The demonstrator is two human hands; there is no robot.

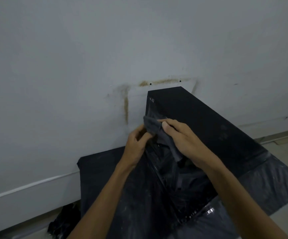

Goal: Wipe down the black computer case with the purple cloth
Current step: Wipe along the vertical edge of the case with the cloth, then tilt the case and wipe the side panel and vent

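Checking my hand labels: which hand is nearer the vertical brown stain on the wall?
Left. The left hand is just below the stain, slightly right; the right hand is farther right, over the computer case.

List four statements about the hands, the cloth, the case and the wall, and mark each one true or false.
1. The left hand and the right hand both hold the cloth. True.
2. The cloth lies spread flat on the floor. False: it is bunched between the hands, up against the computer case.
3. Brown stains mark the wall behind the case. True.
4. The case is white. False: it is black.
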